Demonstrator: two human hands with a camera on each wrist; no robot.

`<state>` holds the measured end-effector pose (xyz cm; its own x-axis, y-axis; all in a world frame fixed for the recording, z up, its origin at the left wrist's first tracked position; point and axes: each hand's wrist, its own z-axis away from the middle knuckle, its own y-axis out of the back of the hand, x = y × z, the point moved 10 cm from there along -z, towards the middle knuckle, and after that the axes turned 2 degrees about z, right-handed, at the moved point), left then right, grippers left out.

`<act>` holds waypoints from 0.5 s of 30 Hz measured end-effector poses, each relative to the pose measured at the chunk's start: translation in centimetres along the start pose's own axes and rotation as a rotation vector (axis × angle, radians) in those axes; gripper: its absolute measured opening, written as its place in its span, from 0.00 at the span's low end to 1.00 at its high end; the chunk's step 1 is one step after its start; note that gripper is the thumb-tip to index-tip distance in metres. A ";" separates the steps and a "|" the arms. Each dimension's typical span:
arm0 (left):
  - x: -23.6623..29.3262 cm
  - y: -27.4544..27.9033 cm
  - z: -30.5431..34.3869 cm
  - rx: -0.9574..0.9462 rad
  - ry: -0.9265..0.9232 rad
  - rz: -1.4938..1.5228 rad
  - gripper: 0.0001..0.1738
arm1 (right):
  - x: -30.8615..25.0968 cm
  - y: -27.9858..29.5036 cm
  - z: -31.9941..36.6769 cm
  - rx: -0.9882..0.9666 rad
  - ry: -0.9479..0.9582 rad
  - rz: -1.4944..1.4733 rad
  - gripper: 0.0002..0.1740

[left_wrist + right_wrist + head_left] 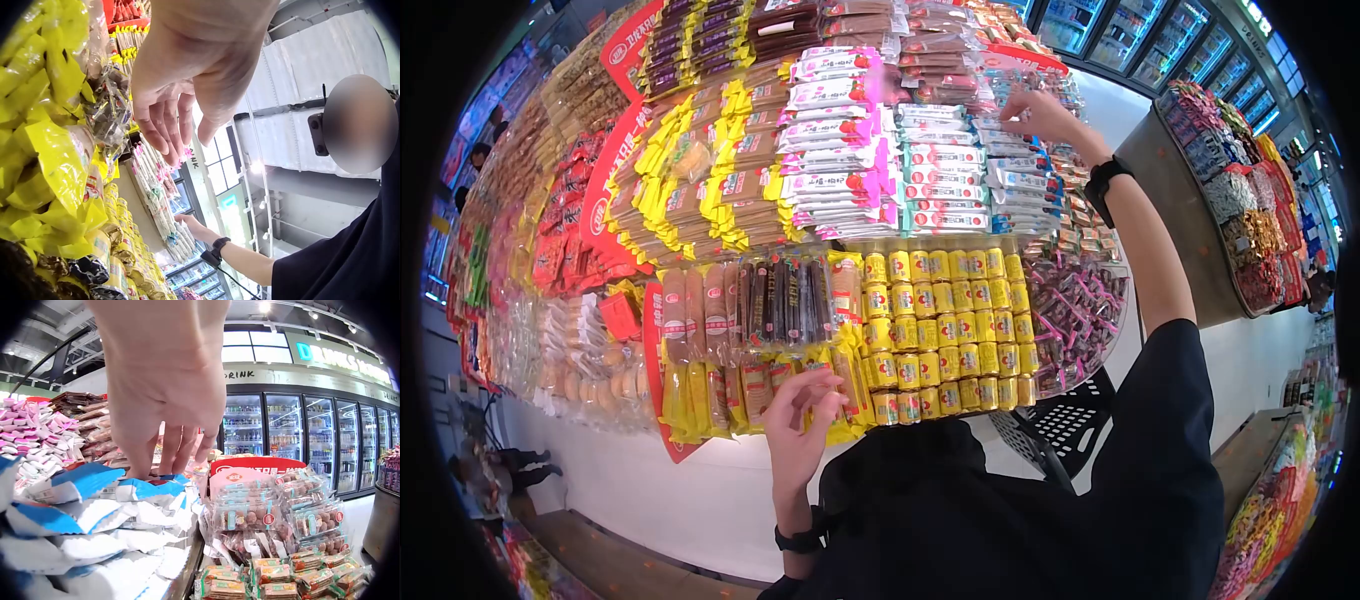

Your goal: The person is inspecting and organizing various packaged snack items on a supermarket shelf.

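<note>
My right hand point(1045, 115) reaches out to the far end of a stack of blue-and-white packets point(1022, 178). In the right wrist view its fingers point(169, 450) point down, their tips right at the top edge of the blue-and-white packets point(94, 519); I cannot tell whether they pinch one. Loosely bent, my left hand point(798, 415) hovers with nothing in it over the near edge of the display, in front of yellow-ended snack packs point(750, 390). The left wrist view shows that hand point(194, 69) beside yellow packets point(56, 162), its fingers hanging relaxed.
Rows of small yellow cans point(945, 330) stand at the near middle. Pink-and-white packets point(830, 140) lie left of the blue ones. A black basket point(1065, 425) is below the display, at right. Across the aisle stands another snack display point(1240, 190), with drink fridges point(281, 425) behind.
</note>
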<state>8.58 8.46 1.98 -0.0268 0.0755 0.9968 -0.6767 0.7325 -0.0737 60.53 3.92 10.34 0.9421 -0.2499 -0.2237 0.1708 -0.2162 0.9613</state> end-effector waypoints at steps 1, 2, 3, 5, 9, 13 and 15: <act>0.0 0.0 -0.1 0.003 -0.004 0.002 0.16 | 0.1 0.0 -0.3 -0.003 -0.023 0.021 0.16; -0.1 0.0 -0.2 0.004 -0.006 0.003 0.16 | 0.3 0.2 -0.5 -0.006 -0.047 0.041 0.16; -0.1 0.0 -0.4 0.003 -0.010 0.004 0.15 | 0.5 0.2 -0.6 -0.007 -0.072 0.063 0.17; -0.2 -0.1 -0.6 0.001 -0.007 0.005 0.15 | 0.9 0.2 -1.8 0.010 -0.051 0.076 0.17; -0.4 -0.4 -1.0 -0.016 0.000 -0.014 0.14 | -3.6 -0.8 -5.6 -0.063 0.133 0.060 0.14; 0.0 -0.4 -1.3 -0.008 -0.010 -0.016 0.13 | -6.9 -4.4 -9.0 -0.124 0.236 0.141 0.11; 0.0 -0.1 -1.2 0.002 -0.018 -0.010 0.13 | -7.1 -5.4 -10.0 -0.170 0.180 0.159 0.12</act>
<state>9.51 9.22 1.96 -0.0327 0.0559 0.9979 -0.6786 0.7318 -0.0632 55.84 16.26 8.32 0.9944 -0.0929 -0.0507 0.0489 -0.0225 0.9986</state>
